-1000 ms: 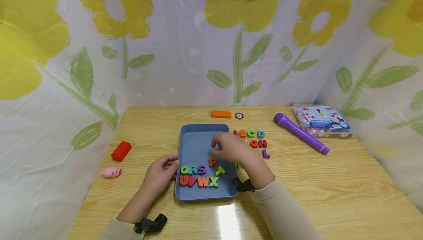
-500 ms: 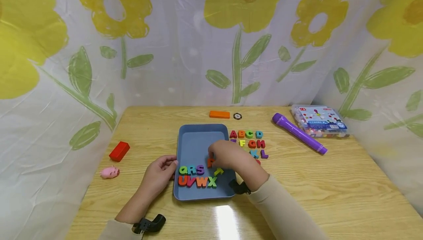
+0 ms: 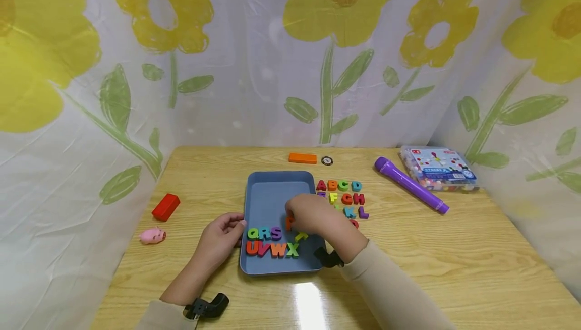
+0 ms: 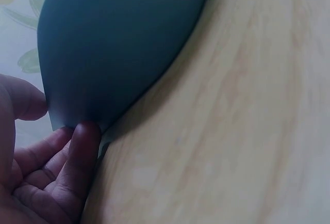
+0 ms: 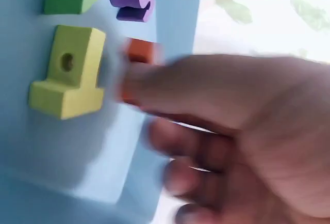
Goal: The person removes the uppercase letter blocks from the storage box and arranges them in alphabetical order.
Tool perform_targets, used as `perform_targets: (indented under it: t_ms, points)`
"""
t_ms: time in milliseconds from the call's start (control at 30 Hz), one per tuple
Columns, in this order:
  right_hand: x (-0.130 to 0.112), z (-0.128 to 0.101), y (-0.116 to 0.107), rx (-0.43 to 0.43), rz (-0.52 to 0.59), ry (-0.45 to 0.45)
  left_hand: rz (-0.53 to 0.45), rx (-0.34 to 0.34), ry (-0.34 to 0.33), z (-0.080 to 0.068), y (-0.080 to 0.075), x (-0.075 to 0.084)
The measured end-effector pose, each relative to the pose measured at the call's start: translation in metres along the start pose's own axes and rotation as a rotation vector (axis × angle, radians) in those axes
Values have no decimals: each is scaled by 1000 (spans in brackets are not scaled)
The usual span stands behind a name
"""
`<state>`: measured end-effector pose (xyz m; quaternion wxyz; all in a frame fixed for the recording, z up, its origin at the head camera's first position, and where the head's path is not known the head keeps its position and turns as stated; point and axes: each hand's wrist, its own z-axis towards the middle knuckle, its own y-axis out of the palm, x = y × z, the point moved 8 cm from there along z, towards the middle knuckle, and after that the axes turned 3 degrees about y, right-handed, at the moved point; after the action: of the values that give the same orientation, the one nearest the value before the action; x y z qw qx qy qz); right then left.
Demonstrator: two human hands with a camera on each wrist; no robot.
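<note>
- Orange letter P (image 3: 288, 223) sits in the blue tray (image 3: 272, 196), under the right hand (image 3: 317, 216) fingertips, which close on it.
- Letters A to L (image 3: 342, 198) already lie in rows beyond those fingers; Q to X (image 3: 272, 241) wait near them.
- Left hand (image 3: 222, 239) fingers curl on the tray's edge.

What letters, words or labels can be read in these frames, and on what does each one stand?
"A B C D": blocks on the table.
"F G H": second table row.
"K L": third table row.
"Q R S": blocks in the blue tray.
"U V W X": front tray row.
Print on the bead box: too small to read.
</note>
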<state>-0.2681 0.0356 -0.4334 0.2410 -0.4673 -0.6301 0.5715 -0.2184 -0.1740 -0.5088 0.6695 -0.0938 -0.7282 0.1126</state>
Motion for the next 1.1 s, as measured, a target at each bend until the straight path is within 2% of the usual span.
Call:
perform_targets:
  t_ms: [167,267,367,500,667,833,1100]
  points:
    - [25,-21,-39,110,79,2,-10,-2,2,1,2,1]
    - [58,-44,-60,187,116,41,-2,1,-2,2,2,0]
    - [95,-67,-67,234,146,98,17,7,-8,2,-1,-1]
    - [134,-90,-52,220,190,175,37,15,-14,-1,-5,-2]
    - [160,-105,-23,169,207,236,37,7,-13,-2,-7,-2]
    - [171,-109,-6,155,206,257,24,1,-7,-1,-5,-1]
    - [176,-105,6,134,192,253,21,-4,-11,1,1,0]
